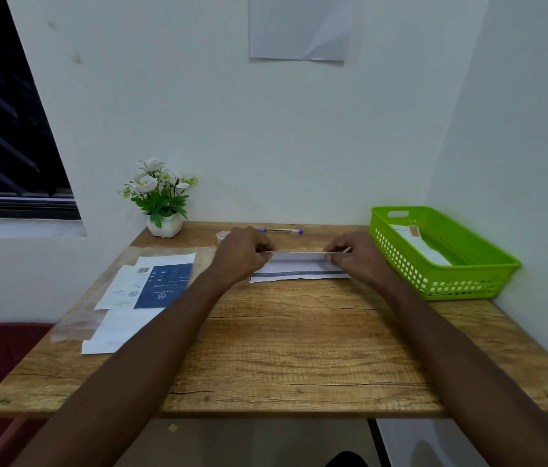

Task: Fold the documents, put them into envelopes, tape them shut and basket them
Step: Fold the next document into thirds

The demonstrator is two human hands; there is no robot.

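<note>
Both hands pinch the raised edge of a white printed paper document (299,267) on the wooden counter (299,348), left hand (242,252) and right hand (353,256) at opposite ends; its long axis runs left-right, the green plastic basket (468,284) nearer the right.
</note>
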